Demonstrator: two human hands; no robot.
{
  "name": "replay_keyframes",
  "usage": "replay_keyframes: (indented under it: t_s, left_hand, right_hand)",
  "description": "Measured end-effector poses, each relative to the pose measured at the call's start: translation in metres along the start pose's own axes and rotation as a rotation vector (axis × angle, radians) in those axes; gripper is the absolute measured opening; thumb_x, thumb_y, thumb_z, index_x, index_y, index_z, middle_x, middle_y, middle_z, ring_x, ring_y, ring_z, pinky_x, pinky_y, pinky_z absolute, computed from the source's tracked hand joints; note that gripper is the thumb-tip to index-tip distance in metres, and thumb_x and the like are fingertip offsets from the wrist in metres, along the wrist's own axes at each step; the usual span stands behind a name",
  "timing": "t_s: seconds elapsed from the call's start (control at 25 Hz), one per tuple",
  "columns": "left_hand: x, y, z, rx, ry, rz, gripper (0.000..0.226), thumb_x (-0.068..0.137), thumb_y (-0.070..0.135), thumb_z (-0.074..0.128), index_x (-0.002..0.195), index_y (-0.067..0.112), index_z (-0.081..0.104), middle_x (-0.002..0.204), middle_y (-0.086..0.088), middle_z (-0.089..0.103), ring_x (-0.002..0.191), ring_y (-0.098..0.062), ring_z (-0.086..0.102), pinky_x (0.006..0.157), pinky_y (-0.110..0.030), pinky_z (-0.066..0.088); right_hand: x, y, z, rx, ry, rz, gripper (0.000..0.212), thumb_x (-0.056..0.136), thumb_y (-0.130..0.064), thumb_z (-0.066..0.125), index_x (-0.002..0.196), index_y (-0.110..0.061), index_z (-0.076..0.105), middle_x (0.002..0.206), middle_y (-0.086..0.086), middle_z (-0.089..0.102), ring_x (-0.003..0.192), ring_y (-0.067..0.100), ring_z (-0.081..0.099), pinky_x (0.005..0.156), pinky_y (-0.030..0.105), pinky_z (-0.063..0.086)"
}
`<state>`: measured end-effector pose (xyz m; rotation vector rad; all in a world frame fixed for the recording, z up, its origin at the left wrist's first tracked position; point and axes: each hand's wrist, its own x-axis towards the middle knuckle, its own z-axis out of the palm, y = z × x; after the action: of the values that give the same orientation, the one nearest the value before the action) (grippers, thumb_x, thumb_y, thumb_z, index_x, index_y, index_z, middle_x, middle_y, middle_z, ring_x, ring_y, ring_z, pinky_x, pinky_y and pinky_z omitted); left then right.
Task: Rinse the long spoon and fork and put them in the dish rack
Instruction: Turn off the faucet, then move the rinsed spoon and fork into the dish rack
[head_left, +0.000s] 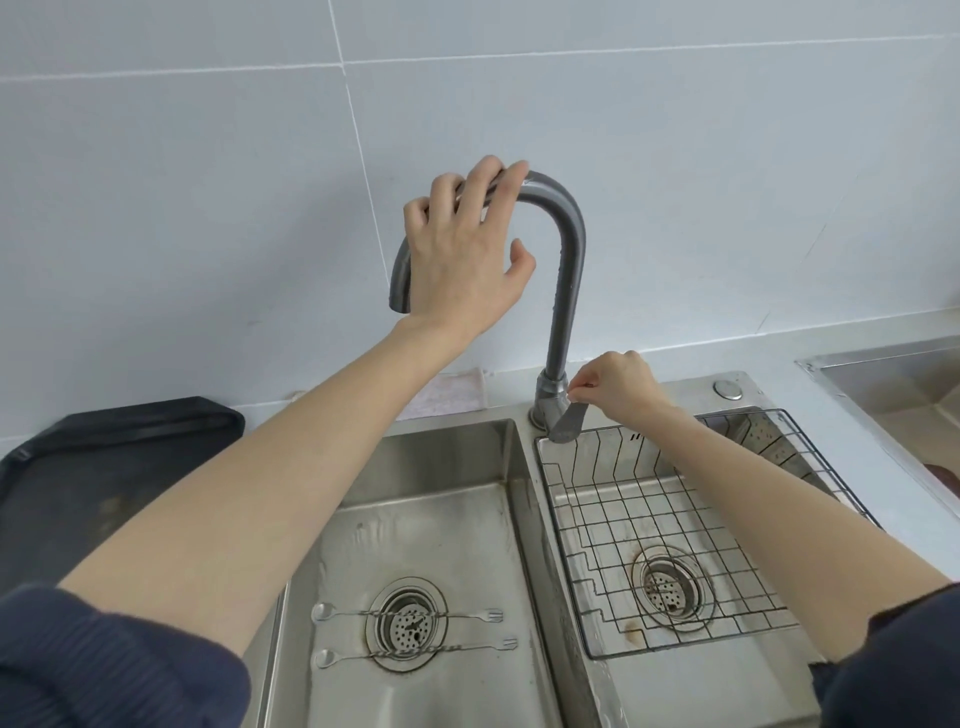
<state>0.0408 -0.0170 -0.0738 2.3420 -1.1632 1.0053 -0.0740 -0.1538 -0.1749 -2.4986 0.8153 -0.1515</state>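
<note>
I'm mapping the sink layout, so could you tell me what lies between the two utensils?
In the head view, only the drain strainer and bare basin floor lie between the upper utensil and lower utensil.

Brushed, stained stainless steel is seen in the double sink (447, 467). A dull grey metal finish is shown by the faucet (566, 270). The dish rack (675, 499) is formed of thin dark wire. 2 shiny metal utensils (410, 616) are twisted mid-handle. Glossy tiles (208, 182) are grouted white.

You have one view only, from your head: it looks forward and down, close over the double sink (395, 467), facing the tiled wall (208, 208).
</note>
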Motion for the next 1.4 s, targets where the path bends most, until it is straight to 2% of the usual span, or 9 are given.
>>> replay_keyframes:
  t_s: [0.08,0.16,0.28,0.4,0.52,0.6,0.76,1.0,1.4]
  left_hand:
    - [0.0,-0.001,-0.001,0.008,-0.002,0.003,0.054,0.073,0.025,0.049,0.126,0.019,0.049,0.122,-0.002,0.06,0.1,-0.028,0.058,0.077,-0.04,0.045]
    - [-0.002,-0.001,-0.005,0.006,-0.037,0.012,0.056,0.074,0.02,0.049,0.129,0.019,0.046,0.126,-0.002,0.058,0.104,-0.029,0.057,0.079,-0.04,0.044]
    - [-0.002,-0.004,-0.014,-0.04,-0.141,0.046,0.059,0.08,0.016,0.045,0.138,0.018,0.035,0.143,-0.004,0.043,0.118,-0.031,0.047,0.091,-0.042,0.039]
    - [-0.003,-0.012,-0.026,-0.073,-0.217,0.106,0.059,0.086,0.013,0.041,0.142,0.015,0.026,0.152,-0.005,0.027,0.131,-0.028,0.034,0.099,-0.042,0.036]
    - [-0.011,-0.019,-0.038,-0.129,-0.268,0.085,0.058,0.088,0.013,0.04,0.143,0.014,0.024,0.155,-0.003,0.02,0.137,-0.024,0.026,0.097,-0.041,0.04]
    - [-0.021,-0.024,-0.045,-0.153,-0.29,0.06,0.057,0.088,0.013,0.04,0.143,0.013,0.024,0.156,-0.004,0.017,0.139,-0.024,0.024,0.095,-0.04,0.042]
    - [-0.048,-0.035,-0.057,-0.144,-0.336,0.014,0.055,0.089,0.014,0.04,0.142,0.012,0.024,0.157,-0.004,0.014,0.14,-0.024,0.023,0.095,-0.041,0.042]
    - [-0.098,-0.059,-0.057,-0.14,-0.43,-0.082,0.057,0.09,0.016,0.041,0.144,0.011,0.02,0.156,-0.008,0.016,0.139,-0.025,0.026,0.104,-0.042,0.034]
    - [-0.174,-0.093,-0.019,-0.147,-0.692,-0.199,0.06,0.09,0.02,0.043,0.144,0.009,0.017,0.153,-0.01,0.024,0.139,-0.026,0.026,0.11,-0.042,0.028]
  right_hand:
    - [-0.001,-0.002,0.004,-0.022,0.004,0.01,0.016,0.082,-0.009,0.062,0.091,-0.009,0.075,0.095,0.016,0.073,0.081,0.026,0.056,0.055,0.02,0.036]
    - [-0.003,-0.005,0.007,-0.109,-0.003,0.009,0.019,0.084,-0.011,0.058,0.095,-0.012,0.073,0.1,0.016,0.071,0.091,0.033,0.061,0.064,0.027,0.039]
    - [-0.009,-0.012,0.009,-0.24,-0.001,-0.01,0.022,0.089,-0.013,0.05,0.099,-0.014,0.07,0.102,0.015,0.068,0.095,0.036,0.061,0.068,0.03,0.039]
    - [-0.016,-0.019,0.011,-0.299,-0.007,-0.063,0.023,0.09,-0.011,0.044,0.09,-0.015,0.067,0.096,0.014,0.066,0.09,0.034,0.059,0.075,0.032,0.038]
    - [-0.024,-0.027,0.021,-0.268,0.03,-0.158,0.028,0.093,-0.016,0.045,0.112,-0.017,0.065,0.111,0.007,0.07,0.108,0.029,0.058,0.097,0.037,0.038]
    - [-0.032,-0.036,0.03,-0.196,0.028,-0.201,0.034,0.093,-0.018,0.045,0.124,-0.018,0.058,0.112,0.007,0.069,0.113,0.028,0.057,0.103,0.039,0.036]
    - [-0.055,-0.052,0.054,-0.219,-0.067,-0.321,0.039,0.095,-0.02,0.045,0.133,-0.019,0.05,0.112,0.011,0.067,0.11,0.03,0.059,0.102,0.04,0.038]
    - [-0.08,-0.059,0.094,-0.293,-0.288,-0.314,0.044,0.095,-0.021,0.043,0.139,-0.022,0.041,0.128,0.008,0.057,0.119,0.029,0.053,0.105,0.041,0.034]
    - [-0.089,-0.058,0.141,-0.335,-0.405,-0.263,0.038,0.094,-0.017,0.042,0.132,-0.019,0.049,0.137,0.005,0.055,0.124,0.027,0.052,0.107,0.038,0.034]
